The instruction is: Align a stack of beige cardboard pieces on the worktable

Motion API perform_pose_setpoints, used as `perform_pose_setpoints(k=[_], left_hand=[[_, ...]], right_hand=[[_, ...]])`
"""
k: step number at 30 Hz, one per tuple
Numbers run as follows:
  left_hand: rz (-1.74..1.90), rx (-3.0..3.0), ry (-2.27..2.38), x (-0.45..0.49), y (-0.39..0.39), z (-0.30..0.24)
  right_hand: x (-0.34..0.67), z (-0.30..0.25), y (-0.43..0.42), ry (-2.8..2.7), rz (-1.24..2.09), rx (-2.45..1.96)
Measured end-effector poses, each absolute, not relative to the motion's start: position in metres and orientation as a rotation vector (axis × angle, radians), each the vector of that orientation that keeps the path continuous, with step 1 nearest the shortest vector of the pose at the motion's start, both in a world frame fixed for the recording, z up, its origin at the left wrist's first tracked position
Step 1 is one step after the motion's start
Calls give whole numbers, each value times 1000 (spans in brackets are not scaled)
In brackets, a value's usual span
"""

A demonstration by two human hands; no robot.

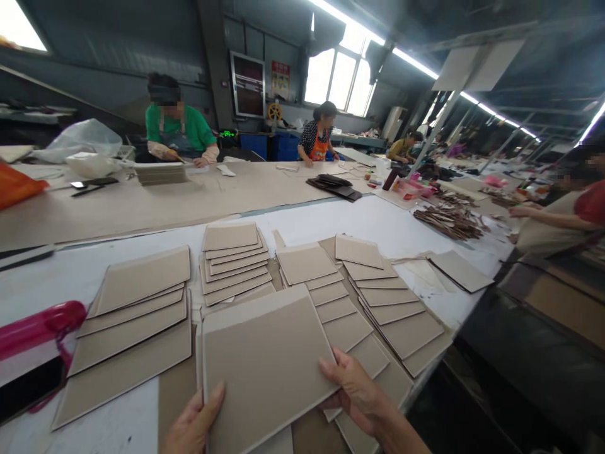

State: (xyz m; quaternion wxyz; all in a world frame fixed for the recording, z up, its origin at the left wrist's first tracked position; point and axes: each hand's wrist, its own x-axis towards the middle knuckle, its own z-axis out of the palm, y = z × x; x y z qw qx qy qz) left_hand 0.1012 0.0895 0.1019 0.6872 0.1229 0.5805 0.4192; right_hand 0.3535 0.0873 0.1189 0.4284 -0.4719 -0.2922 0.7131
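A beige rectangular panel [265, 366] with a paler strip along its far edge is held up in front of me, apparently with more behind it. My left hand [196, 419] grips its left side, thumb on the face. On the right side, my right hand [354, 391] pinches the edge, thumb on top and fingers beneath. Similar panels lie fanned in overlapping rows: a left row [142, 321], a middle row [236, 258], another row [312, 265] behind the held panel, and a right row [392, 290]. The lower ends of some rows are hidden by the panel and my hands.
A pink pouch [42, 328] and a black phone [31, 388] lie at left on the white table [307, 217]. Across it, a person in green [179, 126] works beside a stack of panels [161, 174]. Brown strips [449, 221] are heaped at right. The table's right edge borders dark material.
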Motion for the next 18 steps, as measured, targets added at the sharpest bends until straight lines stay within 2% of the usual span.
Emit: perform_pose_setpoints(k=[4,10,18], left_hand=[[1018,362,1144,145,136,129],[1038,388,1032,173,176,122],[1202,378,873,187,217,111]], right_hand=[[395,116,146,-721,1689,-1191],[438,110,238,-674,1580,-1303],[443,86,261,-676,1755,-1281]])
